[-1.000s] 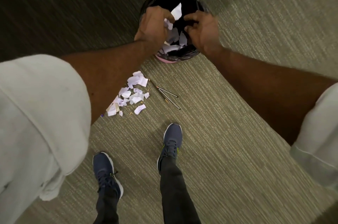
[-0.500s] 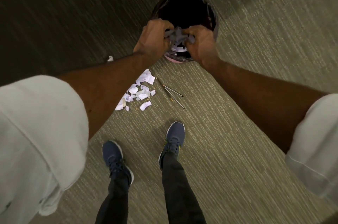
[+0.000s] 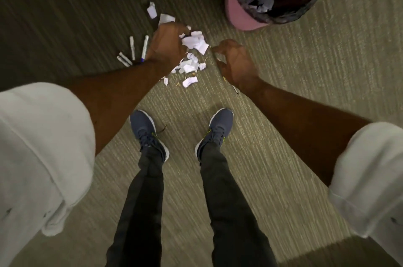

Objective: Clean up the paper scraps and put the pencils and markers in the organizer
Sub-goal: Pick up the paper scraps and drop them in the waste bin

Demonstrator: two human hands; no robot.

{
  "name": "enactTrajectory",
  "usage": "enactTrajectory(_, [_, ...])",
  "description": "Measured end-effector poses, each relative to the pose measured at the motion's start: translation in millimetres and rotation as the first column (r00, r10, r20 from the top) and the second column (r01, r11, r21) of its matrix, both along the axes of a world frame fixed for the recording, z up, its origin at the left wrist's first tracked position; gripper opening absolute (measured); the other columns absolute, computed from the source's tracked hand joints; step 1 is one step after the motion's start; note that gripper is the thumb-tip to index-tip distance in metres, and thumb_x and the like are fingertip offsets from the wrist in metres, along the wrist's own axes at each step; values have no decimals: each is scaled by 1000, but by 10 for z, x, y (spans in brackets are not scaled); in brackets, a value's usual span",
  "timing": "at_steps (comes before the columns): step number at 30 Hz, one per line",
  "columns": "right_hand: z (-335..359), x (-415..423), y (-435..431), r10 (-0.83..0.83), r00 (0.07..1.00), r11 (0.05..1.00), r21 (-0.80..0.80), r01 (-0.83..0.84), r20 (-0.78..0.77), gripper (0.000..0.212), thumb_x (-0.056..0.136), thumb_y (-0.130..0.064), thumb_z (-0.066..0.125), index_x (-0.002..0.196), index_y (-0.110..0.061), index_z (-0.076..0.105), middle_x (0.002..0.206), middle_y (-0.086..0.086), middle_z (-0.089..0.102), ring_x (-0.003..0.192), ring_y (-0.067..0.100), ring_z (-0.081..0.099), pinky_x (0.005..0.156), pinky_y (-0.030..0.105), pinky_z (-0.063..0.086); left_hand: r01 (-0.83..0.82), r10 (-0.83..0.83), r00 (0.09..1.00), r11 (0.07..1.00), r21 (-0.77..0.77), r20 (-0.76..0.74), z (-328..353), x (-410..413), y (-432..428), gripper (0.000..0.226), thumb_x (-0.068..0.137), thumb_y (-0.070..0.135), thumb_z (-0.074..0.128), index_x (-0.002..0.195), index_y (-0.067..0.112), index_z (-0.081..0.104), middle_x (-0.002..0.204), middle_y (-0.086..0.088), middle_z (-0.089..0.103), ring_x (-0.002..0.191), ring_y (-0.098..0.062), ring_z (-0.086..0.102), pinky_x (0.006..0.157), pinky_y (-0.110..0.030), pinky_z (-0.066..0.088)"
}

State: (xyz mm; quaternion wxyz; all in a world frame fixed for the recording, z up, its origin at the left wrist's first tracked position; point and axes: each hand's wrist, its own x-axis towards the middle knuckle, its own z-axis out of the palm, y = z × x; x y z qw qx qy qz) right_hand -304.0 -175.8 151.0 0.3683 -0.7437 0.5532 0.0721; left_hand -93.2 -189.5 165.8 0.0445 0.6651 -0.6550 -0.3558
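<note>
Both hands are coming away from the bin (image 3: pixel 235 12) down to the floor: left hand (image 3: pixel 168 46) is grabbing paper scraps (image 3: pixel 195 43), right hand (image 3: pixel 236 66) is curling, hold unclear. Markers (image 3: pixel 133 45) are still waiting.

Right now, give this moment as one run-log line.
left hand: at paper scraps, grip unclear | right hand: loosely curled, empty | markers: on carpet | bin: holds scraps
</note>
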Motion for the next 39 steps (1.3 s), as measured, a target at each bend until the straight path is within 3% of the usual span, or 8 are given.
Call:
enactTrajectory(7, [-608,449,371,95,995,994,59,-93,-31,45,97,-13,58,141,-7,54,154,16,41,147,29,35,121,25,17,-95,85,994,984,148,70,-624,501,708,36,94,12,59,129,8,63,136,-11,61,132,-28,53,113,-31,36])
enactTrajectory(12, [-1169,756,506,180,983,981,79,-177,-33,47,102,-19,52,148,-13,46,158,11,34,149,24,31,124,25,17,-180,169,983,963,202,72,-1160,738,1066,36,91,8,65,126,0,63,130,-23,60,125,-36,55,110,-40,40])
enactTrajectory(17, [-1736,1096,544,340,939,940,22,-339,-42,45,105,-17,44,150,-15,45,160,8,35,146,24,37,117,24,28,-232,215,972,927,295,89,-1808,923,1235,64,83,12,78,140,5,50,149,-16,42,139,-31,42,118,-34,32])
enactTrajectory(24, [-2591,1412,383,496,835,865,52,-499,-237,73,102,-6,51,161,-25,13,169,8,2,157,36,6,125,45,26,-249,222,968,921,301,120,-2535,868,1158,80,89,29,73,155,13,30,162,-16,22,149,-35,28,122,-43,31])
enactTrajectory(29, [-2967,1485,227,525,765,825,4,-565,-372,74,101,-44,50,160,-36,6,170,7,-6,154,46,-6,118,70,20,-208,131,967,901,381,218,-2891,730,1132,109,85,38,76,160,31,-2,166,-7,-23,155,-39,-9,119,-54,35])
enactTrajectory(33, [-3036,1534,188,511,752,798,-95,-595,-417,64,100,-30,57,156,-31,24,168,11,11,153,47,11,116,64,32,-176,77,944,940,294,321,-2998,780,1160,81,96,35,64,160,29,14,168,-8,-13,156,-38,-7,119,-53,37])
enactTrajectory(36, [-3026,1612,168,506,780,802,-132,-582,-368,55,97,-5,58,146,-21,39,162,15,22,148,43,27,99,53,54,-203,143,953,956,211,266,-3024,891,1160,63,93,15,69,148,29,41,167,-6,6,154,-35,12,118,-48,40])
enactTrajectory(39, [-2992,1674,134,491,800,817,-136,-560,-344,49,95,4,54,139,-15,46,160,16,26,141,40,35,90,49,57,-191,153,962,969,159,226,-3005,984,1147,53,94,3,64,141,25,51,164,-4,15,149,-32,23,114,-48,44])
